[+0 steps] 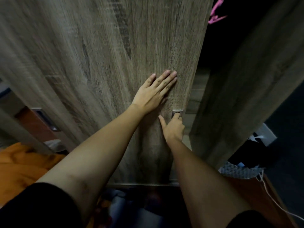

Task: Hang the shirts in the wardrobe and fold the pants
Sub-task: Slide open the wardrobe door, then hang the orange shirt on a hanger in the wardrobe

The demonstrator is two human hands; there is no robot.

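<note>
A wood-grain wardrobe sliding door [102, 60] fills the middle of the head view. My left hand [154, 91] presses flat on it with straight fingers. Just below, my right hand [174, 127] has its fingertips curled into the door's small recessed metal handle [177, 113], with the thumb stretched out on the wood. To the right of the door's edge is a dark gap into the wardrobe [218, 46], where pink hangers [216, 11] show at the top. No shirt or pants are in either hand.
A second wood panel [246, 89] stands right of the gap. An orange cloth [21, 167] lies at lower left. A patterned grey fabric [240, 171] and a white cord [269, 196] lie at lower right on a reddish surface. Another recessed handle [46, 119] shows on the left.
</note>
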